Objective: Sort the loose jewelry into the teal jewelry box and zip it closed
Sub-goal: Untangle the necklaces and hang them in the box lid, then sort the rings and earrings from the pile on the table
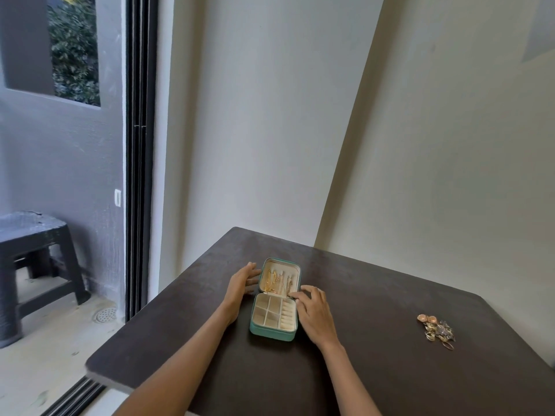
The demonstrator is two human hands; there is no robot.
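The teal jewelry box (271, 333) lies open in the middle of the dark table, cream lining showing. Its lid (295, 270) leans back and holds several gold chains (274, 282). The base has small compartments that look empty. My left hand (240, 283) rests against the lid's left side with fingers spread. My right hand (313, 313) lies at the box's right edge, fingertips touching the hinge area. A small heap of loose jewelry (437, 330), gold and silver pieces, sits far to the right, apart from both hands.
The dark table (375, 370) stands in a corner against pale walls; its left edge drops off toward a sliding glass door (139, 175). A black stool (36, 256) stands outside on the balcony floor.
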